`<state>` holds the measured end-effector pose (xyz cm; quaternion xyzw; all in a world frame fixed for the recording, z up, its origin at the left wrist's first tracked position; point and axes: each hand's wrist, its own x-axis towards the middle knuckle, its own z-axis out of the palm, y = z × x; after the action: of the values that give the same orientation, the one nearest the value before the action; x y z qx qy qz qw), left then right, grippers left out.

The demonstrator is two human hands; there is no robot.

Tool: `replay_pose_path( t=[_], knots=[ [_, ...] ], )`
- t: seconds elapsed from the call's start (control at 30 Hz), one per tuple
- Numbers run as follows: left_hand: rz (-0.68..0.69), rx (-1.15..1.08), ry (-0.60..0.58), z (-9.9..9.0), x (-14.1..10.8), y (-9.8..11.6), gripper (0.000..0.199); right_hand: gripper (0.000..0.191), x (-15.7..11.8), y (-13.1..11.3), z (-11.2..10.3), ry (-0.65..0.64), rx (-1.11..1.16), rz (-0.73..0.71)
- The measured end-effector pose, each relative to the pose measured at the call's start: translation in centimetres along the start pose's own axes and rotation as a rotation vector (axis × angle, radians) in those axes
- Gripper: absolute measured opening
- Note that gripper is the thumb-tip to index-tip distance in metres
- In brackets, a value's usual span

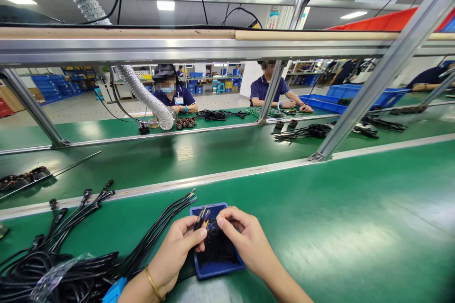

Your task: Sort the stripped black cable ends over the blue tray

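Note:
My left hand is closed on several black cables, whose bared ends show yellow and blue wires pointing up. Close beside them my right hand is pinched, thumb against fingertips; whatever it grips is too small to make out. Both hands hover over a small blue bin with dark little pieces inside, their kind unclear. More black cables with stripped ends lie on the green bench to the left of the bin. A large heap of coiled black cables fills the lower left.
A metal frame post slants down to the bench at right. Black plug ends and copper-wound coils lie at left. Across the line sit two co-workers, near a flexible silver duct and blue crates.

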<state>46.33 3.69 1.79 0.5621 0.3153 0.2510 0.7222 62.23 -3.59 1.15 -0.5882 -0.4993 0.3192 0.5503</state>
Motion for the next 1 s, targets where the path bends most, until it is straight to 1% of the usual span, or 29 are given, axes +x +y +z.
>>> replay_pose_path(
  t=[0.13,0.3,0.37,0.47,0.53,0.63,0.73,0.87,0.93,1.0],
  knots=[
    [0.001,-0.006,0.011,0.0,0.0,0.0,0.035,0.026,-0.1,0.1,0.0,-0.019,-0.014,-0.004],
    [-0.015,-0.016,0.017,0.0,0.2,-0.2,0.040,0.021,-0.4,-0.1,0.4,-0.036,-0.209,-0.113],
    [-0.012,-0.019,0.017,0.0,0.2,-0.2,0.038,0.020,-0.4,-0.1,0.5,-0.070,-0.232,-0.132],
    [0.006,-0.005,0.030,0.1,0.0,-0.1,0.030,0.020,-0.2,0.0,0.2,-0.104,-0.223,-0.119],
    [0.013,0.004,0.038,0.1,0.0,0.0,0.025,0.022,0.0,0.1,-0.2,-0.084,-0.188,-0.082],
    [0.002,0.006,0.031,0.1,0.0,0.0,0.023,0.029,0.3,0.3,-0.5,-0.045,-0.090,-0.009],
    [-0.003,-0.008,0.030,0.0,0.1,-0.1,0.024,0.035,0.5,0.3,-0.5,-0.052,-0.003,0.028],
    [-0.004,-0.013,0.034,0.0,0.0,-0.2,0.024,0.040,0.5,0.2,-0.2,-0.031,0.051,0.043],
    [-0.004,-0.007,0.037,0.1,0.0,-0.2,0.025,0.041,0.3,0.3,0.0,0.019,0.036,0.029],
    [-0.005,-0.004,0.039,0.2,0.0,-0.1,0.026,0.039,0.1,0.4,0.3,0.081,-0.010,-0.024]
  ],
)
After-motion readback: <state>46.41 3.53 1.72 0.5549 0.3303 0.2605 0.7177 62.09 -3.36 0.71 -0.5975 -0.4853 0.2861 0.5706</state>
